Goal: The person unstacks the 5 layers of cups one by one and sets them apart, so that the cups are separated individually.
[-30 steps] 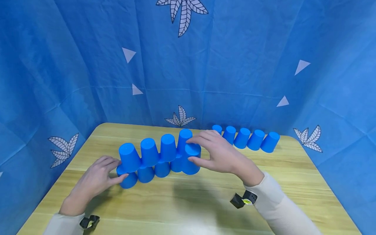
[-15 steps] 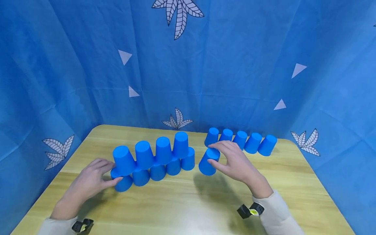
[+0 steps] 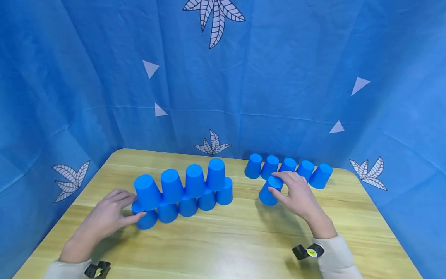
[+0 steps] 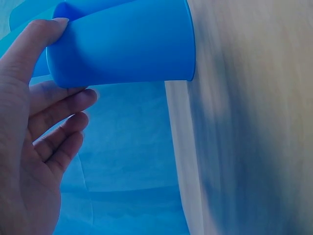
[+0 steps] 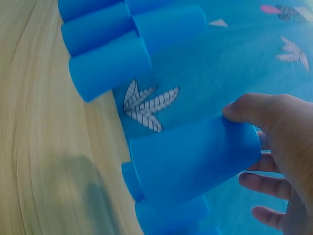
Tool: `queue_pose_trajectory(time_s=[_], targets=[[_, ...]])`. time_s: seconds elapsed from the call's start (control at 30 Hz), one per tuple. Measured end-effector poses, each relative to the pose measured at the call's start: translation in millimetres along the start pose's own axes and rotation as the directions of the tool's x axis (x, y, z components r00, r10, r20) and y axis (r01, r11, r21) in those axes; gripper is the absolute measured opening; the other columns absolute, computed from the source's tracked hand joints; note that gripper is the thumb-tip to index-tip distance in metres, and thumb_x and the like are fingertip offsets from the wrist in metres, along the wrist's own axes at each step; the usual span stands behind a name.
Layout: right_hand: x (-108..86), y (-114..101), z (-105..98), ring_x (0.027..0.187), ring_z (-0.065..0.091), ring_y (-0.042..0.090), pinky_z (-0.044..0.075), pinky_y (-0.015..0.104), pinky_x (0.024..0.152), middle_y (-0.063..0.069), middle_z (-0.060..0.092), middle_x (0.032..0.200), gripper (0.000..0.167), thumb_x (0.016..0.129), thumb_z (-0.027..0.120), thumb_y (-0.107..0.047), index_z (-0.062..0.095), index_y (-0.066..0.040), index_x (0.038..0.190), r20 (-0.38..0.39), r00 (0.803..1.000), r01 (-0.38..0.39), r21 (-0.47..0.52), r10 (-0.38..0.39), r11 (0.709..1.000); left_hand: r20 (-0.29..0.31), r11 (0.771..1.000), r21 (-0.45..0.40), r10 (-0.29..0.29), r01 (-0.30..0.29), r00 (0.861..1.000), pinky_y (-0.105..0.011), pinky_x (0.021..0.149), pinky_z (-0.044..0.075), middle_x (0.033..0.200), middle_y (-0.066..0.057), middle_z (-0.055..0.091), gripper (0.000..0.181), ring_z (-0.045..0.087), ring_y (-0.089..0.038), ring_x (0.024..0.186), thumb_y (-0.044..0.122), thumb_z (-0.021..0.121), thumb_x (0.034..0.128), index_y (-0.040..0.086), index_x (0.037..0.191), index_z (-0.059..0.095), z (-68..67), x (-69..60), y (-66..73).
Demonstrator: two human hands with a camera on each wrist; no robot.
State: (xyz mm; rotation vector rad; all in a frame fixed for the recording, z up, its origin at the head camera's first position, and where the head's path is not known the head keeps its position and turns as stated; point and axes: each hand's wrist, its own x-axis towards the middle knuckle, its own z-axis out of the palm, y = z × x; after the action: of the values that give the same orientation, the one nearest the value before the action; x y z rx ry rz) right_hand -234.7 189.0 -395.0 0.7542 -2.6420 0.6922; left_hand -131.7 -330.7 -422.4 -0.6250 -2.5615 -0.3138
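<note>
Several upside-down blue cups form a bottom row, with a second row (image 3: pixel 171 186) standing on them, left of the middle of the table. My left hand (image 3: pixel 104 217) is at the row's left end, its thumb and fingers around the top of the end bottom cup (image 4: pixel 122 46). My right hand (image 3: pixel 300 197) pinches a single upside-down blue cup (image 3: pixel 270 191) near its closed end; in the right wrist view the thumb lies on that cup (image 5: pixel 195 161) and the other fingers are partly hidden behind it.
Behind the right hand, a line of several upside-down blue cups (image 3: pixel 320 176) stands near the back edge of the wooden table (image 3: pixel 216 248). A blue patterned cloth (image 3: pixel 209 89) hangs behind and at both sides.
My right hand has carried its cup from the right end of the two-row stack toward the right, in front of the back line. My left hand has stayed at the stack's left end.
</note>
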Motion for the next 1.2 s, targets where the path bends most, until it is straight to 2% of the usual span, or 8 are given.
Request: queue_pose_trajectory(time_s=[0.17, 0.3, 0.43, 0.57, 0.7, 0.93, 1.2], targets=[[-6.7, 15, -2, 0.121, 0.049, 0.039, 0.035, 0.064, 0.099, 0.015, 0.060, 0.126, 0.049, 0.090, 0.071, -0.033, 0.059, -0.005, 0.129, 0.019, 0.997, -0.077, -0.025, 0.078, 0.997, 0.000, 1.000, 0.006, -0.002, 0.002, 1.000, -0.049, 0.077, 0.056, 0.097, -0.010, 0.070, 0.047, 0.063, -0.029, 0.091, 0.038, 0.084, 0.0728, 0.001, 0.101, 0.075, 0.6, 1.0, 1.8], [-10.5, 26, -4, 0.119, 0.049, 0.040, 0.035, 0.066, 0.097, 0.018, 0.060, 0.123, 0.048, 0.091, 0.070, -0.032, 0.059, -0.003, 0.128, -0.010, 0.996, -0.094, -0.050, 0.093, 0.994, 0.019, 1.000, -0.002, -0.024, 0.024, 1.000, -0.049, 0.078, 0.055, 0.098, -0.010, 0.070, 0.048, 0.062, -0.029, 0.092, 0.039, 0.084, 0.0737, 0.001, 0.101, 0.075, 0.1, 2.0, 2.7], [-11.1, 33, -4, 0.117, 0.051, 0.040, 0.037, 0.064, 0.093, 0.019, 0.061, 0.121, 0.048, 0.090, 0.071, -0.030, 0.060, -0.002, 0.127, -0.045, 0.994, -0.098, -0.065, 0.095, 0.993, 0.014, 1.000, 0.004, -0.015, 0.015, 1.000, -0.049, 0.078, 0.055, 0.097, -0.010, 0.070, 0.047, 0.062, -0.029, 0.092, 0.039, 0.083, 0.0740, 0.002, 0.101, 0.075, -0.4, 2.3, 2.2], [-11.5, 39, -5, 0.119, 0.049, 0.042, 0.037, 0.065, 0.093, 0.021, 0.060, 0.122, 0.049, 0.091, 0.070, -0.030, 0.059, -0.001, 0.128, -0.040, 0.991, -0.132, -0.070, 0.129, 0.989, 0.023, 1.000, 0.007, -0.025, 0.025, 0.999, -0.049, 0.078, 0.055, 0.098, -0.009, 0.069, 0.046, 0.062, -0.029, 0.093, 0.038, 0.084, 0.0736, 0.002, 0.101, 0.075, -1.7, 0.8, 1.3], [-15.3, 48, -9, 0.124, 0.045, 0.047, 0.034, 0.068, 0.098, 0.025, 0.056, 0.129, 0.053, 0.092, 0.068, -0.032, 0.055, 0.001, 0.132, -0.018, 0.980, -0.199, -0.073, 0.198, 0.977, 0.044, 0.999, 0.011, -0.052, 0.051, 0.998, -0.050, 0.079, 0.055, 0.100, -0.010, 0.069, 0.049, 0.062, -0.029, 0.094, 0.041, 0.083, 0.0743, 0.002, 0.102, 0.074, -3.1, -0.7, 1.2], [-23.9, 71, -19, 0.119, 0.044, 0.052, 0.032, 0.071, 0.095, 0.031, 0.052, 0.129, 0.054, 0.095, 0.064, -0.035, 0.053, 0.003, 0.131, -0.048, 0.961, -0.275, -0.092, 0.272, 0.957, 0.032, 0.999, 0.009, -0.032, 0.032, 0.999, -0.049, 0.079, 0.055, 0.099, -0.009, 0.069, 0.047, 0.062, -0.029, 0.093, 0.040, 0.083, 0.0743, 0.002, 0.101, 0.075, -3.0, -1.4, 2.1], [-31.8, 90, -28, 0.120, 0.040, 0.056, 0.031, 0.073, 0.093, 0.035, 0.048, 0.133, 0.056, 0.096, 0.062, -0.035, 0.051, 0.006, 0.132, -0.079, 0.932, -0.362, -0.113, 0.355, 0.925, 0.071, 0.996, 0.011, -0.086, 0.085, 0.994, -0.052, 0.081, 0.055, 0.102, -0.012, 0.070, 0.050, 0.061, -0.031, 0.095, 0.040, 0.083, 0.0751, 0.000, 0.104, 0.074, -3.8, -0.4, 3.8]])
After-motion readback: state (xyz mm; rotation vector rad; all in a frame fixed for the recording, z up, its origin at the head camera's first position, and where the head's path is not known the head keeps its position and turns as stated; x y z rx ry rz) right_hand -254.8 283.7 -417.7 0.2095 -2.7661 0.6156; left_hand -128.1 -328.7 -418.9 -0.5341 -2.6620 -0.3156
